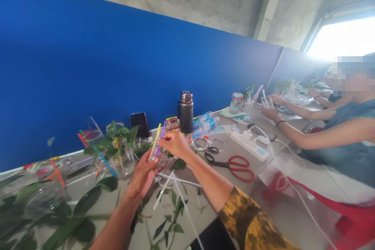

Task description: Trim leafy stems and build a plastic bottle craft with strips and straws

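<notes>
Low over the table, my left hand [145, 174] is closed around a clear plastic container [163, 157], its shape mostly hidden by my fingers. A yellow strip [156, 140] and a purple strip [159, 147] stand up from the container, slightly tilted. Thumb and fingertips of my right hand [175, 144] pinch at the purple strip from the right. Below my hands lie crossed white strips [172, 177] and a thin leafy stem [175, 211]. Just left are a clear container with green leaves [117, 140] and a blue strip [107, 163].
A dark thermos [186, 113], plastic bottles [209, 121] and a phone [140, 124] stand or lie near the blue partition [88, 66]. Red-handled scissors [238, 168] and a white power strip [249, 146] are on the right. A co-worker [345, 125] sits beyond. Large leaves [84, 203] cover the left.
</notes>
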Demonstrator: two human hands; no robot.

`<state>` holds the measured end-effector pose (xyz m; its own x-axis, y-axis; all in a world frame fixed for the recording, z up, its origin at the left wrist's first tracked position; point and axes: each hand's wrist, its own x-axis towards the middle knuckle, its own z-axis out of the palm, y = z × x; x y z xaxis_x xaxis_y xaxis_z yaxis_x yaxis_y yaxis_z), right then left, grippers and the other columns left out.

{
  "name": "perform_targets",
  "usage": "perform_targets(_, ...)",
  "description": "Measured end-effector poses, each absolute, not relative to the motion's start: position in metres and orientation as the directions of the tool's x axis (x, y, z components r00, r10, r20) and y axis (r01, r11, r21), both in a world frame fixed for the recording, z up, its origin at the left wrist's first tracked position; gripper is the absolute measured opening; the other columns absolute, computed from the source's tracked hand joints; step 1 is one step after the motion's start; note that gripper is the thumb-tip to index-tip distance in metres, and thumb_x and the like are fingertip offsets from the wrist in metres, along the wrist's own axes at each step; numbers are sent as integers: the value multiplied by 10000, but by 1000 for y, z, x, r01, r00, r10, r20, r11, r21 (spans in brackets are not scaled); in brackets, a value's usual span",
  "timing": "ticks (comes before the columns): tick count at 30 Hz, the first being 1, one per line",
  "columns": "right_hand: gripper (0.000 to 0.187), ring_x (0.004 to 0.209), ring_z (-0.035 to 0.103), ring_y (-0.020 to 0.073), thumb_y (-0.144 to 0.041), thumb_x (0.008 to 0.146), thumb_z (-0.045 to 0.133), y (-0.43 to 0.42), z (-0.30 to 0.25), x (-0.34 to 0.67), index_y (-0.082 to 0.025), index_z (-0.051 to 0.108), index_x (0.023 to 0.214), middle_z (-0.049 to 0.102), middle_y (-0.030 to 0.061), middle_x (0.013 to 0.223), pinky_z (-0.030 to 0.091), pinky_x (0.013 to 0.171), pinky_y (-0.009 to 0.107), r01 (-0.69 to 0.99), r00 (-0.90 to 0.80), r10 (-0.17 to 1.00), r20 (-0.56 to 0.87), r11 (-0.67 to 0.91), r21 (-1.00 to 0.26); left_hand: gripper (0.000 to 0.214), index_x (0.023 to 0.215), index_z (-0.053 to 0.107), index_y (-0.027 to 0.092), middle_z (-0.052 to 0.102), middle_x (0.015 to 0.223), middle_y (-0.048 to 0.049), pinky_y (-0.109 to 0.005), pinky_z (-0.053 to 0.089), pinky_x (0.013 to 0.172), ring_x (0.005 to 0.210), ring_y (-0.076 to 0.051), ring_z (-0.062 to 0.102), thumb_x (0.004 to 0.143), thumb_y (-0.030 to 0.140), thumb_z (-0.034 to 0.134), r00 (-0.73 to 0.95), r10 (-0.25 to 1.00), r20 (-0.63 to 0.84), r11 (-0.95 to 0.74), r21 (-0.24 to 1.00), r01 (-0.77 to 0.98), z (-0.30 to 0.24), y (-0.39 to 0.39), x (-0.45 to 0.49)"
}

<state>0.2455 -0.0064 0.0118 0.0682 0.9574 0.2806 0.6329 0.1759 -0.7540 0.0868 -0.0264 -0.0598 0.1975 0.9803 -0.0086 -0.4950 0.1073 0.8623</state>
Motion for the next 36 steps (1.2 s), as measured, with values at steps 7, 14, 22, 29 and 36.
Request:
perform_targets(7, 311, 643, 569, 142, -518, 841, 755, -10, 13, 245, -221, 792, 760, 659, -32, 639, 344, 603, 248, 663, -1, 949, 315, 236, -710, 635, 1171, 696, 191, 725, 1184, -88, -349, 573, 804, 936, -232, 705, 597, 288, 952, 154, 988, 15, 62, 875, -479, -63, -23, 86)
perform_targets(14, 292, 624, 566, 140, -471, 850, 732, -10, 9, 246, -199, 794, 764, 656, -21, 617, 319, 582, 247, 649, 0, 943, 332, 253, -717, 652, 1223, 686, 206, 724, 1192, -88, -377, 549, 911, 1046, -247, 691, 623, 272, 931, 170, 983, 69, 31, 852, -523, -64, -28, 89)
perform_targets(22, 333, 550, 470, 117, -462, 821, 679, -2, 0, 257, -162, 704, 679, 570, -30, 562, 312, 548, 245, 460, -128, 905, 405, 416, -784, 482, 1108, 743, 157, 767, 1035, -117, -363, 582, 811, 932, -252, 721, 833, 553, 760, 225, 974, 23, 124, 776, -619, -71, -21, 84)
perform_targets(29, 361, 546, 362, 100, -498, 806, 669, 1, -1, 268, -156, 692, 692, 442, -56, 560, 269, 523, 244, 344, -234, 901, 364, 427, -836, 299, 868, 753, 140, 744, 783, -79, -320, 542, 668, 694, -197, 674, 789, 422, 815, 115, 993, -12, 74, 832, -550, -78, -16, 83)
perform_targets(36, 352, 566, 359, 98, -482, 815, 679, -2, 2, 270, -152, 700, 695, 448, -53, 582, 276, 545, 245, 331, -306, 880, 364, 456, -826, 207, 754, 769, 117, 669, 627, -21, -237, 417, 540, 544, -102, 544, 654, 262, 878, 105, 994, -11, 63, 862, -502, -80, -16, 78)
